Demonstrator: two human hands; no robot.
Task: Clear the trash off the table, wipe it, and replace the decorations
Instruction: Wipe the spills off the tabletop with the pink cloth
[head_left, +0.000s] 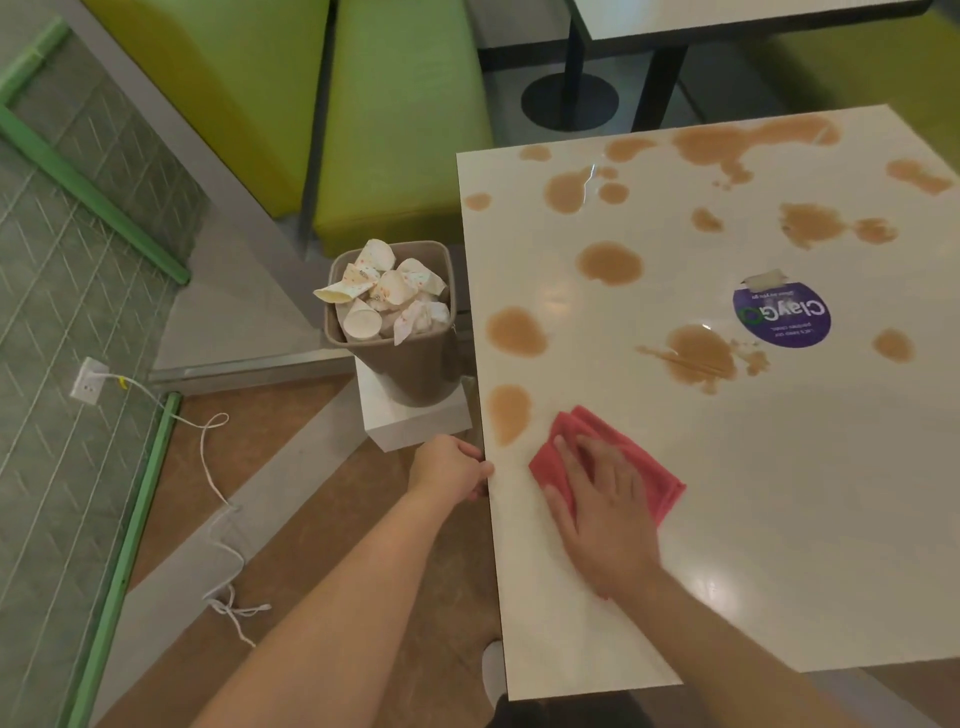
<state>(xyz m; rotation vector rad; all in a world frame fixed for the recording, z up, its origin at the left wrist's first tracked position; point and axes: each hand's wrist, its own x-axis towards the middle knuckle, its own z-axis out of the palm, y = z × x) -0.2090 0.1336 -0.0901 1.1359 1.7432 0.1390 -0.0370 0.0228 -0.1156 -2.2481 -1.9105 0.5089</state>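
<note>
A white square table (779, 519) carries several brown liquid puddles (610, 263) over its far half and left side. My right hand (602, 514) lies flat with straight fingers on a folded red cloth (660, 478) near the table's front left corner. My left hand (449, 467) grips the table's left edge, fingers curled round it. A brown bin (410, 369) full of crumpled paper cups (384, 291) stands on a white block left of the table. A round purple sticker (782, 314) lies on the tabletop. No decorations are in view.
Green bench seats (395, 130) stand behind the bin. Another table with a black pedestal (571, 98) is at the back. A white cable (218, 519) trails across the floor from a wall socket (89, 379) on the left.
</note>
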